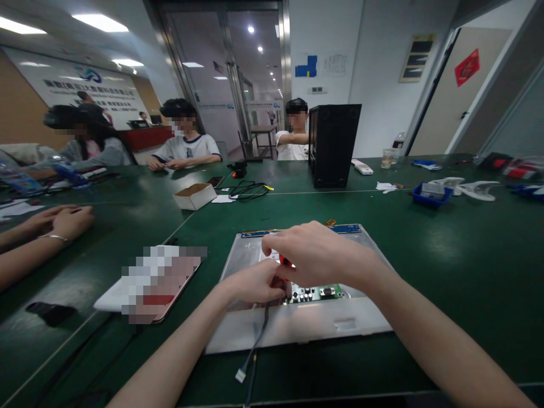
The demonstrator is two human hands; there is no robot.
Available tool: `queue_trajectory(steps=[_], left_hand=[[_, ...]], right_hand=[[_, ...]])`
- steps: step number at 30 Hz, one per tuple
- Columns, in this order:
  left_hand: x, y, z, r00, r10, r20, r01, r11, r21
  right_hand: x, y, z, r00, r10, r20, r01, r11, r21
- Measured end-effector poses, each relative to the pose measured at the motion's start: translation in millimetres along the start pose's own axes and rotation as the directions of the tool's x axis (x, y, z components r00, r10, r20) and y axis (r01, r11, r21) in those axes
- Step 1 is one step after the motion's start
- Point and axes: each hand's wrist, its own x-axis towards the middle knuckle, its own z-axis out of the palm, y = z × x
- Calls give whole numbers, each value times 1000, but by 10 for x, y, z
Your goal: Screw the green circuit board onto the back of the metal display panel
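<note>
Red tool (283,260) sits, partly hidden, in curled fingers of right hand (318,255), above the panel (306,326). Left hand (254,282) bends just below this grip; I cannot tell if it pinches something. Board (317,293) shows beside them, cable (263,328) nearer the body. Such close handwork seems to need steady, light fingers.

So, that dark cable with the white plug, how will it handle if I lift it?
The dark cable looks floppy, since it curves over the panel's near edge. The white plug looks small, so it may just dangle. The upper end disappears near the left hand, so it might tug there.
</note>
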Motion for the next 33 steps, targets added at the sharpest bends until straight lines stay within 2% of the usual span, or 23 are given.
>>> queue_trajectory(steps=[3,6,14,19,24,30,33], left_hand=[[11,-15,13,1000,-10,-22,10,1000,19],[18,-19,19,999,-11,-41,12,1000,26],[11,11,-13,1000,12,-11,-12,1000,16],[-18,-8,-1,1000,4,15,-4,1000,-30],[-6,-44,22,999,-36,23,36,999,13],[1,-45,19,1000,-3,-16,4,999,36],[7,-68,38,999,-10,-37,11,1000,17]], right_hand=[[-22,25,23,997,-73,1,73,995,67],[-29,24,44,996,-89,-14,90,994,67],[-23,-20,-23,999,40,9,-40,999,-29],[-1,-17,-34,999,42,3,-42,999,-27],[17,-34,-27,997,79,13,-79,997,-27],[9,-6,1,1000,9,-14,-8,1000,20],[-15,-2,-14,999,-38,14,37,996,75]])
